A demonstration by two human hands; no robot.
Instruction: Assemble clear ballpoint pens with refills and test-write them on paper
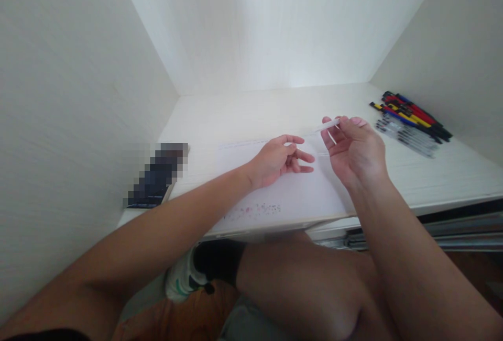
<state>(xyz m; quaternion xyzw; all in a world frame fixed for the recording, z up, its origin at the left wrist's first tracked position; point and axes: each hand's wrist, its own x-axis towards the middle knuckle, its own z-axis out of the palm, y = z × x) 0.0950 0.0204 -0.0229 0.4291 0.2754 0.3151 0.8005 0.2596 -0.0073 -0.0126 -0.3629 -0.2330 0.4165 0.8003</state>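
My right hand [353,152] is raised over the white desk [251,110] with its fingers closed on a thin clear pen tube [327,125], which points left. My left hand [280,160] rests just left of it on a white sheet of paper [275,194], fingers loosely curled and apart, holding nothing that I can see. The sheet has a faint pink printed pattern near its front edge.
A pile of several pens [411,121], red, blue, yellow, black and clear, lies at the desk's right side. A blurred dark object [157,176] lies at the left edge. White walls close in the desk on three sides. My bent knee [306,288] is below the front edge.
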